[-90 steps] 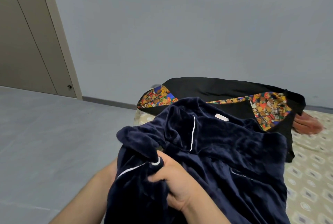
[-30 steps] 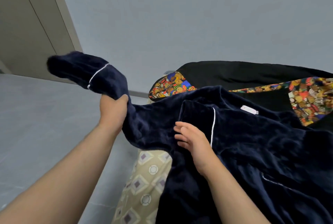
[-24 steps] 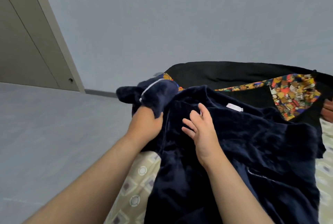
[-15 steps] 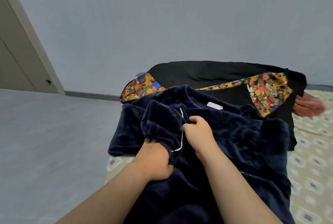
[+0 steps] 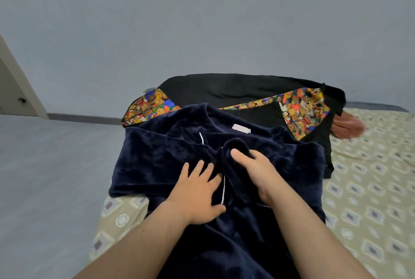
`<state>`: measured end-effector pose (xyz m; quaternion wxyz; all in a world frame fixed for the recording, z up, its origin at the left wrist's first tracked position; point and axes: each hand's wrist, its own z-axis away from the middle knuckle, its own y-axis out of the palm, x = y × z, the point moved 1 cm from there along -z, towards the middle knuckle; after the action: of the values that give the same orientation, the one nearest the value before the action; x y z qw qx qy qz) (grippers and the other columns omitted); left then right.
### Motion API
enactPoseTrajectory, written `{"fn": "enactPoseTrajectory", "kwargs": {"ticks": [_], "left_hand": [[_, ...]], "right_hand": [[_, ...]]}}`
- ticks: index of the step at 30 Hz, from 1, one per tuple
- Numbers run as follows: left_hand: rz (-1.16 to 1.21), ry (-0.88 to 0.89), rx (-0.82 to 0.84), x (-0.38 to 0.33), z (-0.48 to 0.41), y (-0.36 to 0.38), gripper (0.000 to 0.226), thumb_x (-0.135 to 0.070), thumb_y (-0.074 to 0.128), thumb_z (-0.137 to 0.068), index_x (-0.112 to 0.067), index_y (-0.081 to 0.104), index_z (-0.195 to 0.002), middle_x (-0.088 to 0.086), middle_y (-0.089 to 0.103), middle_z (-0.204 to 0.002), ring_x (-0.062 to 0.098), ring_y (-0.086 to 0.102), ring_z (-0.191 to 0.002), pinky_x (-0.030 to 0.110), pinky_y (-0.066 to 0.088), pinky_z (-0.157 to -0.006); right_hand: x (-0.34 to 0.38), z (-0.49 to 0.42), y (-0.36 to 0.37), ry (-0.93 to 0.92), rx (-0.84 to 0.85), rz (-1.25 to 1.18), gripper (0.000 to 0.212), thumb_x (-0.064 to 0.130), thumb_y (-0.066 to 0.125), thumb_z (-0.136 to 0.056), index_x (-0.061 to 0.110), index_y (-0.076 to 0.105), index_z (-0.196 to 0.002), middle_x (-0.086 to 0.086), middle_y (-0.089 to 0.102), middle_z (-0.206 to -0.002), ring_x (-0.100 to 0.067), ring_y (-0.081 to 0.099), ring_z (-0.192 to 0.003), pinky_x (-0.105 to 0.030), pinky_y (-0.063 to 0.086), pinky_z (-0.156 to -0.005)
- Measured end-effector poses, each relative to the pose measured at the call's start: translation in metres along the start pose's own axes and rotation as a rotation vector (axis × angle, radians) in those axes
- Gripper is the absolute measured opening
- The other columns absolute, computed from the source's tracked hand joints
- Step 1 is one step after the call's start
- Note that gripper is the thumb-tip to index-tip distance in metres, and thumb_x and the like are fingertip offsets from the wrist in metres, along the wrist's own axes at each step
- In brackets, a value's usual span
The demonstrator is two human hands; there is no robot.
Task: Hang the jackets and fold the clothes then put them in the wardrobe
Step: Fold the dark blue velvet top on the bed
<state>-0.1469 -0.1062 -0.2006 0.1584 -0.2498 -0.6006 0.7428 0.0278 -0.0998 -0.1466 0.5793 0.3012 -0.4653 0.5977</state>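
Palm of left hand (image 5: 197,191) flat, fingers spread wide, pressing navy fleece top (image 5: 157,157) onto patterned bed sheet (image 5: 370,177). Right hand (image 5: 258,173) grips a bunched fold of it, thumb over. Black jacket (image 5: 224,90) lies just behind, touching

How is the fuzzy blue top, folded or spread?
Partly folded: a sleeve lies across the navy top, left hand flat on it, right hand gripping it.

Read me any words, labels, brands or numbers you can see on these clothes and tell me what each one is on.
No text here can be read.
Neck tag on the navy fleece garment: too small and blurred to read.
Printed lining of the black jacket: pictures only, no letters that I can make out.
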Motion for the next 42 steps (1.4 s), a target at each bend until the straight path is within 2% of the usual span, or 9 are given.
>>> {"fn": "enactPoseTrajectory", "kwargs": {"ticks": [3,8,13,16,24,31,34,38,42], "left_hand": [[0.087,-0.01,-0.167,0.019,0.011,-0.011,0.083,-0.073,0.022,-0.082,-0.031,0.031,-0.153,-0.001,0.016,-0.165,0.019,0.005,-0.153,0.044,-0.003,-0.122],[0.133,-0.387,-0.286,0.101,0.031,-0.018,0.074,-0.06,0.05,-0.09,-0.023,0.035,-0.152,0.011,0.024,-0.162,0.029,0.017,-0.15,0.047,0.016,-0.12],[0.612,-0.783,-0.444,0.159,0.052,-0.008,0.045,-0.043,0.057,-0.094,-0.007,0.055,-0.121,0.02,0.062,-0.123,0.039,0.058,-0.11,0.04,0.04,-0.08],[0.726,-0.611,-0.435,0.155,0.053,-0.007,0.027,-0.034,0.056,-0.097,-0.027,0.054,-0.123,0.003,0.062,-0.125,0.024,0.058,-0.111,0.032,0.041,-0.083],[0.514,-0.358,-0.365,0.098,0.011,-0.021,0.067,-0.041,0.054,-0.098,-0.022,0.027,-0.156,0.008,0.013,-0.165,0.021,0.008,-0.152,0.032,0.009,-0.12],[0.544,-0.447,-0.249,0.073,-0.028,-0.019,0.085,-0.059,0.053,-0.092,-0.022,0.017,-0.158,0.01,0.008,-0.166,0.028,0.007,-0.152,0.044,0.013,-0.121],[0.947,-0.643,-0.468,0.079,-0.03,-0.025,0.1,-0.067,0.076,-0.065,-0.015,0.041,-0.144,0.01,0.049,-0.144,0.029,0.049,-0.131,0.046,0.042,-0.109],[1.625,-0.815,-0.28,0.085,-0.037,-0.04,0.06,-0.049,0.083,-0.072,-0.013,0.066,-0.117,0.01,0.075,-0.103,0.03,0.072,-0.09,0.039,0.057,-0.072],[1.612,-0.784,-0.229,0.079,-0.045,-0.053,0.034,-0.011,0.076,-0.08,-0.008,0.07,-0.113,0.021,0.074,-0.097,0.036,0.072,-0.08,0.047,0.059,-0.063]], "right_hand": [[-0.006,-0.002,-0.005,-0.012,-0.16,0.103,0.029,0.046,0.07,-0.079,0.018,0.072,-0.086,-0.005,0.076,-0.088,-0.013,0.069,-0.07,-0.029,0.057,-0.066],[-0.013,0.0,-0.004,-0.071,-0.187,-0.046,0.074,0.087,0.047,-0.065,0.035,0.066,-0.115,0.015,0.068,-0.111,-0.007,0.064,-0.102,-0.031,0.049,-0.09],[-0.023,-0.011,0.004,-0.181,-0.248,0.403,0.008,0.026,0.063,-0.087,0.021,0.058,-0.091,0.014,0.06,-0.082,-0.011,0.059,-0.078,-0.025,0.041,-0.063],[-0.016,-0.015,-0.017,-0.261,-0.33,0.248,0.017,0.015,0.058,-0.092,0.018,0.06,-0.075,0.004,0.062,-0.073,-0.014,0.057,-0.071,-0.027,0.041,-0.061],[-0.014,-0.018,-0.135,-0.224,-0.746,-0.102,0.021,0.038,0.054,-0.099,0.021,0.064,-0.091,0.001,0.067,-0.092,-0.027,0.063,-0.093,-0.041,0.05,-0.086],[-0.097,-0.021,-0.16,0.005,-0.556,0.184,0.046,0.052,0.067,-0.087,0.014,0.062,-0.113,-0.003,0.069,-0.105,-0.025,0.066,-0.096,-0.042,0.052,-0.085],[-0.109,-0.026,-0.161,0.088,-0.581,0.109,0.067,0.059,0.076,-0.075,0.015,0.058,-0.123,-0.002,0.068,-0.111,-0.024,0.067,-0.097,-0.042,0.054,-0.088],[-0.09,-0.041,-0.18,0.238,-0.374,-0.292,0.052,0.045,0.083,-0.076,0.013,0.068,-0.115,-0.012,0.075,-0.105,-0.034,0.074,-0.091,-0.043,0.06,-0.079],[-0.071,-0.046,-0.176,0.095,-0.401,-0.109,0.03,0.01,0.074,-0.086,0.015,0.066,-0.115,-0.012,0.074,-0.105,-0.033,0.071,-0.093,-0.041,0.058,-0.076]]}}
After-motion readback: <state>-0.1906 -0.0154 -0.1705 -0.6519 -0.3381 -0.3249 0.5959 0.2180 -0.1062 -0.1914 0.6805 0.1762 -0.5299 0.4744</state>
